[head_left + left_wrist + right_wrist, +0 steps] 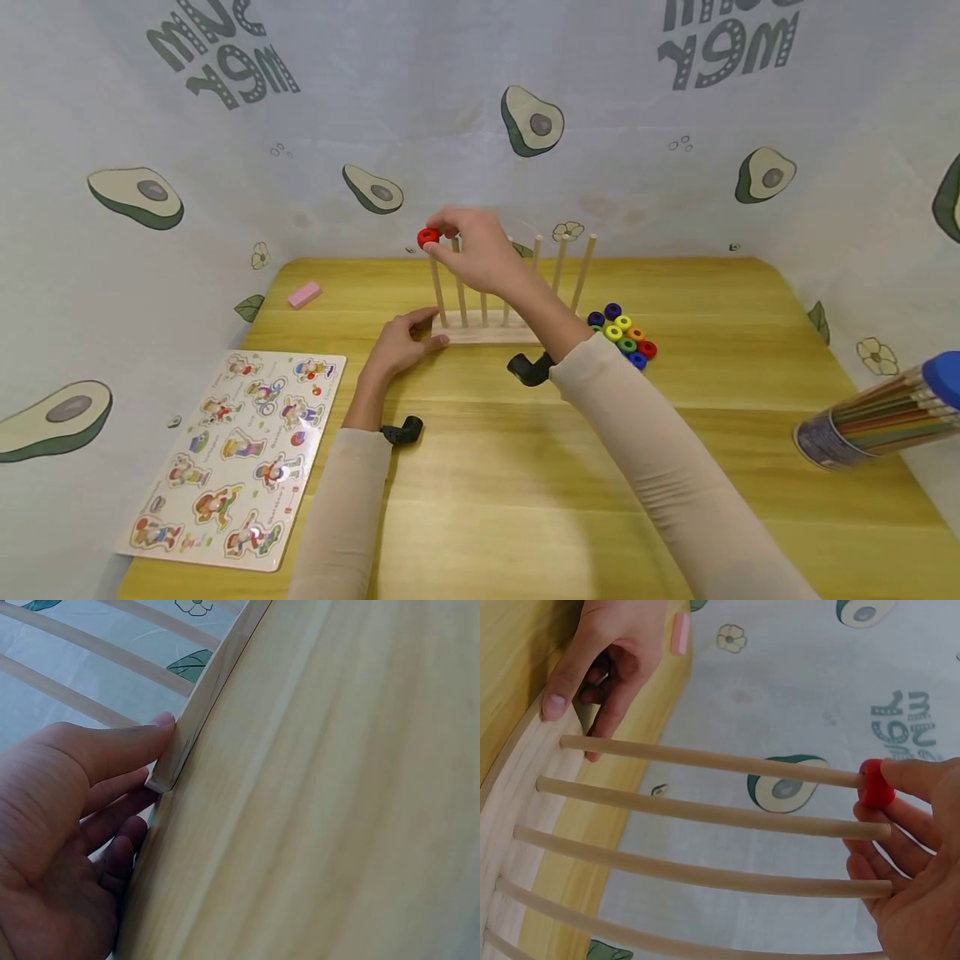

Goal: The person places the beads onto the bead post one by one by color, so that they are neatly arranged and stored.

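A wooden peg stand [487,335] with several upright pegs is on the table. My left hand [402,343] grips the left end of its base, with the thumb [142,746] on the front edge and the other fingers round behind. My right hand [480,250] pinches a red ring [428,239] between thumb and fingers at the top of the leftmost peg [712,760]. In the right wrist view the ring [876,784] sits at the tip of that peg, and the lower fingers reach behind the neighbouring peg tips. No rings show on the other pegs.
A cluster of coloured rings [622,332] lies right of the stand, partly behind my right sleeve. A picture puzzle board [240,450] lies at the left, a pink block [304,295] behind it. A tub of coloured pencils [832,437] with a blue lid stands at the right edge.
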Demonstrator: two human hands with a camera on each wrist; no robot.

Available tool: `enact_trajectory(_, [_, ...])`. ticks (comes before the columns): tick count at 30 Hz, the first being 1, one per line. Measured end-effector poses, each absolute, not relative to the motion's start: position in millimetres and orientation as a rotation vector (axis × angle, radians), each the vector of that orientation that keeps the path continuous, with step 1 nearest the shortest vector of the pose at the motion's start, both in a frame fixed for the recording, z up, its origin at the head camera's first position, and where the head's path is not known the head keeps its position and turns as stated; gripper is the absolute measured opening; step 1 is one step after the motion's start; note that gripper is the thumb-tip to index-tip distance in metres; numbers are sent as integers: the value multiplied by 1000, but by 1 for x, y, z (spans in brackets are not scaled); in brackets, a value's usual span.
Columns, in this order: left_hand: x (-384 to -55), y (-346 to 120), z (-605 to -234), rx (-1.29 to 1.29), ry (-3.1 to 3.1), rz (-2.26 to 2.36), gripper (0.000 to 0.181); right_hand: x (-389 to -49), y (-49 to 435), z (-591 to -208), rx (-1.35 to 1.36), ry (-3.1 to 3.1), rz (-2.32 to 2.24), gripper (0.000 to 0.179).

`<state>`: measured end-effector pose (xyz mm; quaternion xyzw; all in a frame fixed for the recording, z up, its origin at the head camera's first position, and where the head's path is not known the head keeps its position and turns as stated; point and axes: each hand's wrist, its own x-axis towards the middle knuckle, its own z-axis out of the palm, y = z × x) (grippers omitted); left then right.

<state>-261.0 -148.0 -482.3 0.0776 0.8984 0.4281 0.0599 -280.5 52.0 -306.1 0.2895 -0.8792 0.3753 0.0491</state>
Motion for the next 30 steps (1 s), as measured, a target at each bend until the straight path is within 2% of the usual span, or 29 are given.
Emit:
enact_trajectory(7, [-262,-147,-484,243,2730,1297,71,-277,56,-305,874,-2718,1105,38])
enact_trajectory(15, [-262,-146,-484,239,2734,1292,67,-272,69,-303,882,-2685,1068,39])
enact_trajectory(30, [-261,-146,-486,191,2717,1297,69,-241,149,-305,739,-2585,1057,46])
